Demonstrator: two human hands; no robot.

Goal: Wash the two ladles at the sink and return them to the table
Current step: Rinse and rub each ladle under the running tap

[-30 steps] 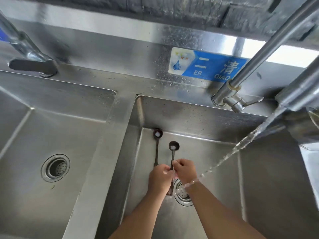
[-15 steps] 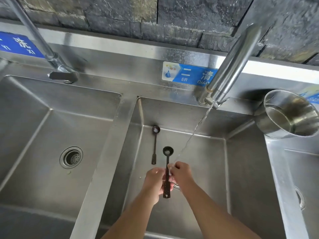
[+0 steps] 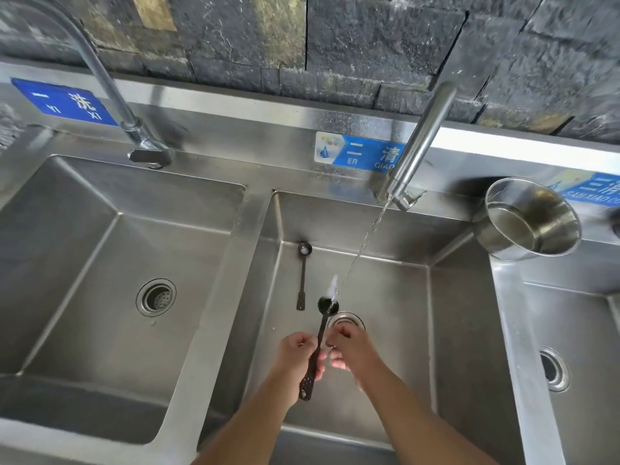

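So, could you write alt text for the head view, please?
The left hand and right hand hold a ladle under the stream from the tap in the middle sink. A second ladle lies on its floor.

Steel sink (image 3: 385, 337) with ladle (image 3: 303, 280), pot (image 3: 493, 241)

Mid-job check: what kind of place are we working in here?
Probably a commercial or canteen kitchen's wash-up station: a stainless three-basin sink, blue signs numbering the basins by wash stage, and tall swivel taps against a rough stone wall.
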